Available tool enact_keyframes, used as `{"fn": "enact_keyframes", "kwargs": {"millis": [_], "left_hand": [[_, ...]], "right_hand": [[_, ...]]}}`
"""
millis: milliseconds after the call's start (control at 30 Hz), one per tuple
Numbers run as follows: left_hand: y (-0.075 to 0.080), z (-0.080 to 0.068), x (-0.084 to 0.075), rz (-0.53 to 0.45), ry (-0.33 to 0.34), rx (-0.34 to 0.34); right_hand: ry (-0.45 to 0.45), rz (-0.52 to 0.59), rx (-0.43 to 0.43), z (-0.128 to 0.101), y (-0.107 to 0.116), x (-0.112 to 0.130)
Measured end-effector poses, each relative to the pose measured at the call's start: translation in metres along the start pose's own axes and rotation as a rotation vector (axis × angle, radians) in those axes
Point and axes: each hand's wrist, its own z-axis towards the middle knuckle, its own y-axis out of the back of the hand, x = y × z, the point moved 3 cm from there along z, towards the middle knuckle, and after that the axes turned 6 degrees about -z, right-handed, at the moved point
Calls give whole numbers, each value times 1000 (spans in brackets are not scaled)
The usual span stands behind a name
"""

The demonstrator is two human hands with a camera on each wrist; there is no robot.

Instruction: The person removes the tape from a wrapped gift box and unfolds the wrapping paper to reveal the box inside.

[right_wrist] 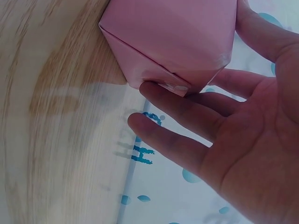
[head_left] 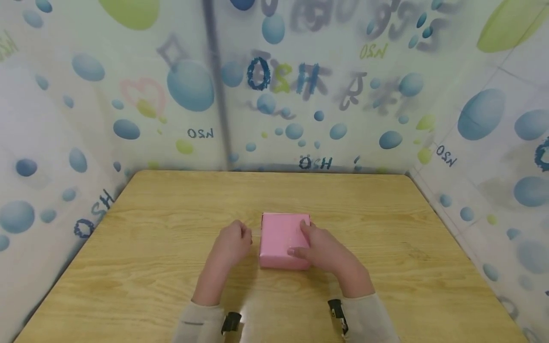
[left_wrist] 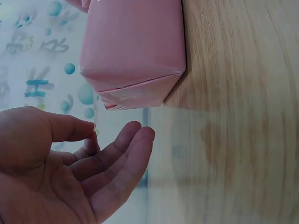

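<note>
A pink paper-wrapped box point(head_left: 280, 240) lies on the wooden table, a little right of the middle. My right hand point(head_left: 329, 252) holds it from the right, with the thumb on top and fingers along its side. In the right wrist view, fingertips point(right_wrist: 152, 91) touch the folded end of the wrapping. Left of the box, apart from it, is my left hand point(head_left: 231, 244). Its thumb and index finger pinch a thin clear strip point(left_wrist: 95, 112), which looks like tape and runs towards the box's folded end. The other left fingers are loosely bent.
The wooden table point(head_left: 171, 205) reaches back to a white curtain point(head_left: 326, 109) printed with blue and green spots and letters. Similar patterned sheets stand along the left and right sides. Dark wrist straps point(head_left: 231, 322) show at both sleeves.
</note>
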Motion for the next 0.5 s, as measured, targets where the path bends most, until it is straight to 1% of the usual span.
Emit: {"fn": "enact_keyframes", "kwargs": {"millis": [167,233,300,367,500], "left_hand": [[2,-1,2,-7,41,19],[4,-1,4,2,38,21],[8,-1,8,15,35,15],[13,-1,12,37,25,-5],[24,-1,22,69,45,-24]], "right_hand": [[-6,10,4,0,-2,-1],[-10,13,6,0,-2,0],[-15,15,6,0,-3,0],[-20,17,6,-1,-3,0],[-21,7,5,-1,-2,1]]}}
